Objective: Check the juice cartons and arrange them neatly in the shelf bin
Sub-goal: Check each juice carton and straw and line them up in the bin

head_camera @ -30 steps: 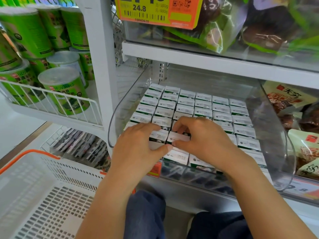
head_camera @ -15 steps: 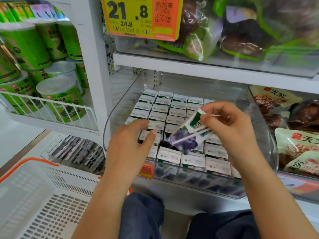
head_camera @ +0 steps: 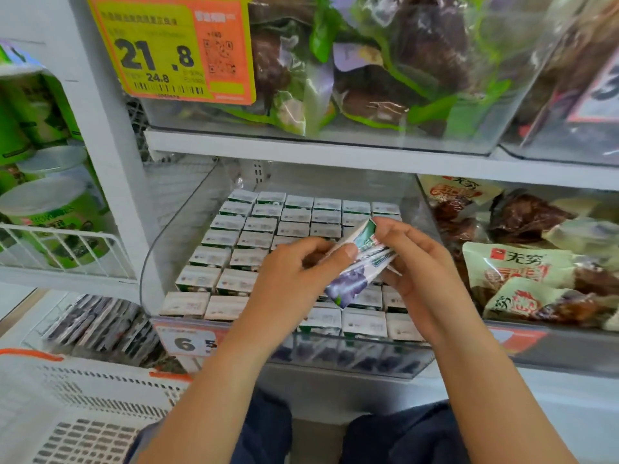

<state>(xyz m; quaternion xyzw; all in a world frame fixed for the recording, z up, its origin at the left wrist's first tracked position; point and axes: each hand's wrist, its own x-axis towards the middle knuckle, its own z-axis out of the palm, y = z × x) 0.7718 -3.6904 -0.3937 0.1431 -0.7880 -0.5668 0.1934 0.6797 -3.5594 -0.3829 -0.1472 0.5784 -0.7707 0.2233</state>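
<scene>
While one juice carton (head_camera: 355, 262) is out for checking, held tilted above the clear shelf bin (head_camera: 160, 249), remaining cartons (head_camera: 261, 226) already stand in tidy rows; by my estimate, replacing it remains. Left hand (head_camera: 294, 283) and right hand (head_camera: 418, 262) both pinch it, fingers curled. Snack packs (head_camera: 522, 272) lie right.

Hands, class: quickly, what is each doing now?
Left hand: grips the small white-and-purple blueberry juice carton.
Right hand: holds the same carton.
</scene>
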